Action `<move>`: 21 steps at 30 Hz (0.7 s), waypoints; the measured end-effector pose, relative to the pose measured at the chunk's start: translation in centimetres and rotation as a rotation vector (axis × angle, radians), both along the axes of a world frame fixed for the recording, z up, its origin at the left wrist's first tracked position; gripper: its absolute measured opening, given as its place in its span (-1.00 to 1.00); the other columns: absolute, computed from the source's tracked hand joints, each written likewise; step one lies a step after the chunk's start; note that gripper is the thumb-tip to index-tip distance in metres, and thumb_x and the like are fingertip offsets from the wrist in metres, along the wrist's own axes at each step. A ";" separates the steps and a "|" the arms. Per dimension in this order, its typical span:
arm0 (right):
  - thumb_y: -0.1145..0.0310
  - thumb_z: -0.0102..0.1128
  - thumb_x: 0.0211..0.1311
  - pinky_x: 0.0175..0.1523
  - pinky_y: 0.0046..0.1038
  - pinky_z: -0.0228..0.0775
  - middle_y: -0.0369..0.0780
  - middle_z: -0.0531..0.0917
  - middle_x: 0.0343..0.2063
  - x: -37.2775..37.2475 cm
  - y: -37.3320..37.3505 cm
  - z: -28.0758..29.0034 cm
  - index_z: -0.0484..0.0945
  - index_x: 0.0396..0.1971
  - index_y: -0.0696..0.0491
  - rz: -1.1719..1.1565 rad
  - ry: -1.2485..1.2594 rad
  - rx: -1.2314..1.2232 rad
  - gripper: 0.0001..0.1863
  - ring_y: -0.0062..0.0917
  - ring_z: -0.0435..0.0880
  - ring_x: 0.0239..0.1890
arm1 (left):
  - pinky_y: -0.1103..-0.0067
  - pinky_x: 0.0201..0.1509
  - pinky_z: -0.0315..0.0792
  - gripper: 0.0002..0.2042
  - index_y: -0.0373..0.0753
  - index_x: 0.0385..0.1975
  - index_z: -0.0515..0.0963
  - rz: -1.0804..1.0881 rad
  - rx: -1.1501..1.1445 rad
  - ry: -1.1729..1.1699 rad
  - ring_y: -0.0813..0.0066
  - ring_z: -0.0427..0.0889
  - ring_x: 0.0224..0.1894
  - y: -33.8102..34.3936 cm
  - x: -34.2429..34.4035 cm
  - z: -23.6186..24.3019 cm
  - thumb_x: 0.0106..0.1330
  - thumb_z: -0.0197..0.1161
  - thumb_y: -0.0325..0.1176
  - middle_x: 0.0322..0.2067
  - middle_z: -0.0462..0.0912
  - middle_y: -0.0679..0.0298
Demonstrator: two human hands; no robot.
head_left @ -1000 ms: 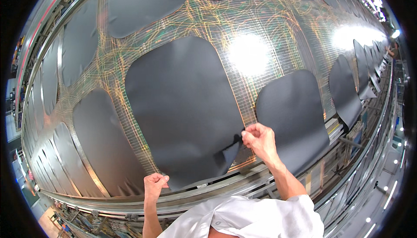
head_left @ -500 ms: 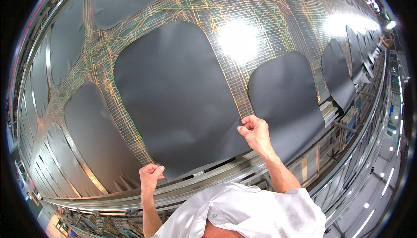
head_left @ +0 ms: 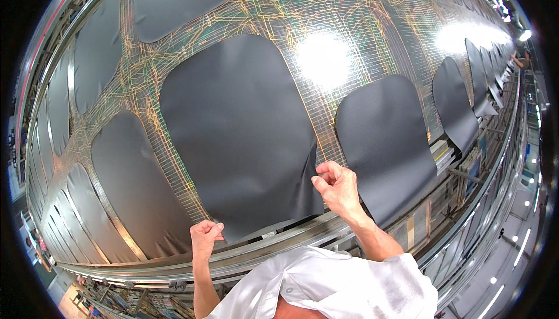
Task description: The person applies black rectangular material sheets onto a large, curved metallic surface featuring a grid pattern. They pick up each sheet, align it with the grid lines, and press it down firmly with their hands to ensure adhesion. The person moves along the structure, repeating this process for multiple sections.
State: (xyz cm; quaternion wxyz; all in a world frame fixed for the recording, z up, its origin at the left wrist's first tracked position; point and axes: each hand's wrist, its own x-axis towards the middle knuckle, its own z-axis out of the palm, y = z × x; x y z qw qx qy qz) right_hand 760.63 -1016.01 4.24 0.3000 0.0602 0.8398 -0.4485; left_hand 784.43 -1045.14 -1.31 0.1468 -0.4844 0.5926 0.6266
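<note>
In front of me a large black sheet piece (head_left: 241, 127), smooth and rounded at its far end, lies on a table marked with coloured lines. My left hand (head_left: 205, 238) is closed in a pinch at its near left corner. At the right edge, my right hand (head_left: 339, 190) has its thumb and forefinger closed on the sheet. Beside those fingers the edge is bent up in a steep crease. The sheet's near edge reaches the table's metal rail. Exact fingertip contact is partly hidden.
A smaller black piece (head_left: 384, 138) lies to the right, its near end hanging over the rail. Another black piece (head_left: 131, 179) lies on the left. Several more pieces follow along the lined table (head_left: 378, 45). The metal rail (head_left: 250, 249) runs before me. Far right, another person (head_left: 522, 60) stands.
My right hand has moved slightly left and down, and the sheet's right edge has buckled into a crease. My left hand stays at its corner. The whole view has shifted a little.
</note>
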 end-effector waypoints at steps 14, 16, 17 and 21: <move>0.48 0.26 0.19 -0.41 -0.47 0.45 -0.19 0.64 -0.64 -0.1 -2.5 2.8 0.60 -0.20 0.25 0.095 0.033 -0.004 -0.79 -0.61 0.60 -0.60 | 0.62 -0.48 0.58 -0.83 -0.28 -0.55 0.58 0.008 0.010 0.016 0.66 0.57 -0.61 -0.1 0.0 0.0 0.21 0.41 -0.41 -0.63 0.59 0.36; 0.48 0.26 0.19 -0.42 -0.46 0.45 -0.19 0.63 -0.65 -0.1 -2.6 3.0 0.59 -0.19 0.25 0.117 0.043 0.004 -0.78 -0.61 0.60 -0.60 | 0.62 -0.47 0.59 -0.83 -0.29 -0.55 0.57 0.005 0.012 0.018 0.66 0.57 -0.61 -0.2 0.2 -0.2 0.21 0.40 -0.41 -0.63 0.59 0.36; 0.48 0.26 0.18 -0.42 -0.46 0.45 -0.20 0.63 -0.66 0.0 -2.5 2.9 0.58 -0.18 0.25 0.104 0.027 -0.001 -0.77 -0.61 0.59 -0.61 | 0.62 -0.47 0.59 -0.83 -0.29 -0.55 0.57 0.003 0.014 0.020 0.66 0.57 -0.61 -0.2 0.3 -0.3 0.22 0.40 -0.41 -0.63 0.59 0.36; 0.35 0.37 0.15 -0.28 -0.39 0.49 -0.10 0.67 -0.47 -0.6 -1.0 1.9 0.51 -0.07 0.27 0.151 -0.026 0.045 -0.59 -0.47 0.65 -0.42 | 0.63 -0.45 0.58 -0.83 -0.32 -0.55 0.57 -0.007 0.011 0.019 0.69 0.55 -0.60 -0.2 0.1 0.1 0.22 0.39 -0.42 -0.64 0.57 0.38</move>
